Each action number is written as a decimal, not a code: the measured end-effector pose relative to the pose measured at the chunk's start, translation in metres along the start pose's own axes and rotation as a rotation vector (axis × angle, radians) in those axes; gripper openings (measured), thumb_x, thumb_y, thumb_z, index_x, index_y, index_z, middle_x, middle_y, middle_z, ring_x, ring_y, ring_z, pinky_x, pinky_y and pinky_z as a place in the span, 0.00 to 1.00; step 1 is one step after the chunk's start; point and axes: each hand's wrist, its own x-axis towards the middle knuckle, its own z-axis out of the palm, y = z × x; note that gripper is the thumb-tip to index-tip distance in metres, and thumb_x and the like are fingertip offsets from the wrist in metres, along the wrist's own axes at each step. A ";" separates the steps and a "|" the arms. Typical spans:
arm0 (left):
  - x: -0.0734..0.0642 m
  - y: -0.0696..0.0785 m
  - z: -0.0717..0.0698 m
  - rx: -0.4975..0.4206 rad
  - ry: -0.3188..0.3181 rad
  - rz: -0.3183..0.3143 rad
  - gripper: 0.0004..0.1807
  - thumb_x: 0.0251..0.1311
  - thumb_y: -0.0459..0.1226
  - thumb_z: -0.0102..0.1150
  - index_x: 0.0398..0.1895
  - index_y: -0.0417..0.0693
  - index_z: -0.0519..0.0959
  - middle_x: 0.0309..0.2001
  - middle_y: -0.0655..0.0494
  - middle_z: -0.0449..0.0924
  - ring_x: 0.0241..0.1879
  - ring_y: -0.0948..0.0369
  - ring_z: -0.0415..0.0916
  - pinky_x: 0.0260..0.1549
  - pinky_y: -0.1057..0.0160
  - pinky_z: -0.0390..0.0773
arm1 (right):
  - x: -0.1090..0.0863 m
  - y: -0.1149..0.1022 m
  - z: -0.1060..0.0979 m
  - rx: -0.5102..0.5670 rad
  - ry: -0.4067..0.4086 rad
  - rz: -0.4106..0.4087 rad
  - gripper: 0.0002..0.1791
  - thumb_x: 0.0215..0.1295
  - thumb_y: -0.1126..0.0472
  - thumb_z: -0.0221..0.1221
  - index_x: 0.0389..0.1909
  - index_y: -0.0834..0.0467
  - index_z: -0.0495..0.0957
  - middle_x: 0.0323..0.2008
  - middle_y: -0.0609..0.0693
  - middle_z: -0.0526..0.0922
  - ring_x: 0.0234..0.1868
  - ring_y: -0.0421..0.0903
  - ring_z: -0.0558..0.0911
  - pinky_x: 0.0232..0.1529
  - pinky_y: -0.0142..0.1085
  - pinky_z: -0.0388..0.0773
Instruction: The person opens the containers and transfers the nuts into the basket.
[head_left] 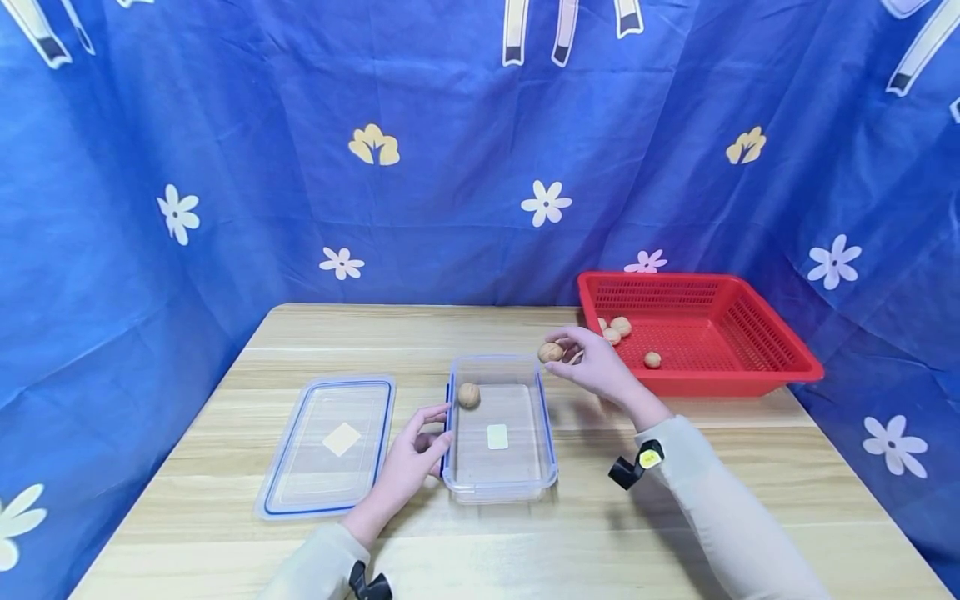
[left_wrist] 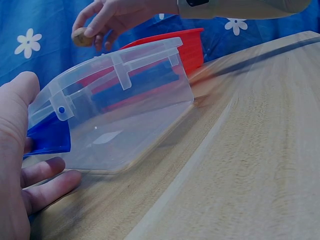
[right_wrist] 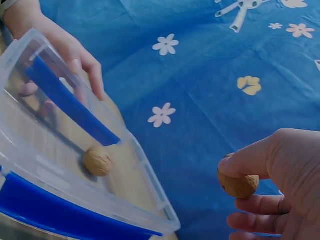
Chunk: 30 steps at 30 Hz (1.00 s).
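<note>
My right hand [head_left: 596, 364] pinches a walnut [head_left: 551, 352] between thumb and fingertips, held up by the far right corner of a clear plastic container [head_left: 517, 483] with blue clips. Inside it, a second walnut [head_left: 468, 395] lies near the far left corner; the right wrist view shows that walnut [right_wrist: 97, 161] through the wall. My left hand [head_left: 411, 458] rests along the container's left side, fingers spread and loosely bent. In the left wrist view its fingers [left_wrist: 52, 187] lie below the blue side clip [left_wrist: 52, 136], with the thumb at the rim.
A red plastic basket [head_left: 750, 385] stands at the back right with several walnuts [head_left: 620, 326] in it. To the left of the container lies its clear lid [head_left: 307, 458] with a blue seal. A blue patterned curtain [head_left: 450, 208] hangs behind the wooden table [head_left: 525, 550].
</note>
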 end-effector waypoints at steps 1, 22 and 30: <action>0.000 0.000 0.000 0.001 0.000 -0.002 0.24 0.63 0.29 0.52 0.63 0.41 0.65 0.58 0.38 0.65 0.43 0.42 0.74 0.22 0.54 0.83 | 0.000 0.002 -0.002 0.002 0.007 -0.001 0.20 0.51 0.65 0.67 0.47 0.61 0.77 0.34 0.53 0.78 0.34 0.48 0.78 0.35 0.37 0.79; 0.000 0.002 0.000 0.003 0.015 -0.010 0.23 0.63 0.29 0.52 0.62 0.43 0.66 0.57 0.42 0.67 0.43 0.44 0.75 0.22 0.55 0.83 | -0.015 0.027 -0.054 -0.021 0.170 0.123 0.21 0.53 0.60 0.67 0.48 0.58 0.76 0.37 0.56 0.79 0.36 0.49 0.77 0.37 0.33 0.76; 0.000 0.001 0.001 -0.005 0.010 -0.014 0.24 0.63 0.28 0.52 0.63 0.43 0.66 0.57 0.43 0.67 0.41 0.44 0.75 0.22 0.55 0.83 | -0.020 0.044 -0.069 -0.046 0.216 0.157 0.20 0.52 0.59 0.68 0.46 0.59 0.76 0.37 0.58 0.79 0.36 0.51 0.77 0.34 0.28 0.76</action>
